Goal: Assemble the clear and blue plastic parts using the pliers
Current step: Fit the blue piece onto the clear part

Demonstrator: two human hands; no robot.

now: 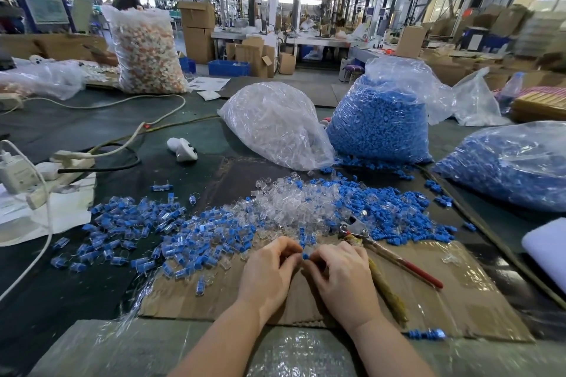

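My left hand (271, 269) and my right hand (343, 275) meet over the cardboard sheet (477, 300), fingers curled toward each other. Between the fingertips a small blue part (305, 255) shows; the right fingers pinch it, and what the left fingers hold is hidden. The pliers (382, 249) lie on the cardboard just right of my right hand, red handle pointing right, jaws toward the piles. Ahead lie a pile of clear parts (294, 205), loose blue parts (395, 211) to its right and a spread of joined clear-and-blue pieces (147, 226) to the left.
A bag of clear parts (275, 122) and two bags of blue parts (379, 125) (514, 162) stand behind the piles. A power strip with cables (46, 174) lies at the left. A white bottle-like object (182, 148) rests mid-table. White foam (548, 248) sits at the right edge.
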